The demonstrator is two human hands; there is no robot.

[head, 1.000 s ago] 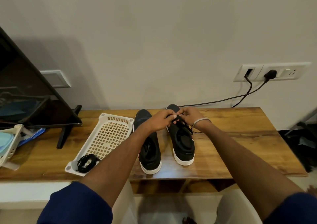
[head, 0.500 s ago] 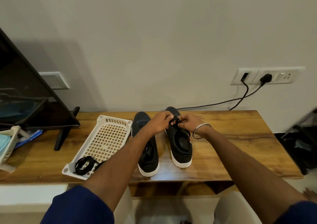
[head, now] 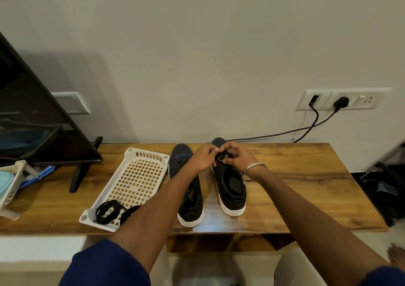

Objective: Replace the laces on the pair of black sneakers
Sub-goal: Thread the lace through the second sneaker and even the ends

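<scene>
Two black sneakers with white soles stand side by side on the wooden table (head: 306,176), toes toward the wall. The left sneaker (head: 190,200) is partly covered by my left forearm. Over the front of the right sneaker (head: 232,187), my left hand (head: 202,157) and my right hand (head: 237,156) meet and both pinch a black lace (head: 223,155) at the eyelets. A loose end of lace trails on the table beside my right wrist. Coiled black laces (head: 108,211) lie in the near end of a white perforated tray (head: 140,176).
A dark monitor (head: 32,121) on a stand occupies the table's left end, with a pale basket (head: 11,187) beside it. A black cable (head: 285,132) runs from a wall socket (head: 341,99) down behind the shoes. Dark clutter sits on the floor at the right.
Both hands stayed at the front of the right sneaker, working the lace. My right hand's fingers have lifted and curled over the lace more.
</scene>
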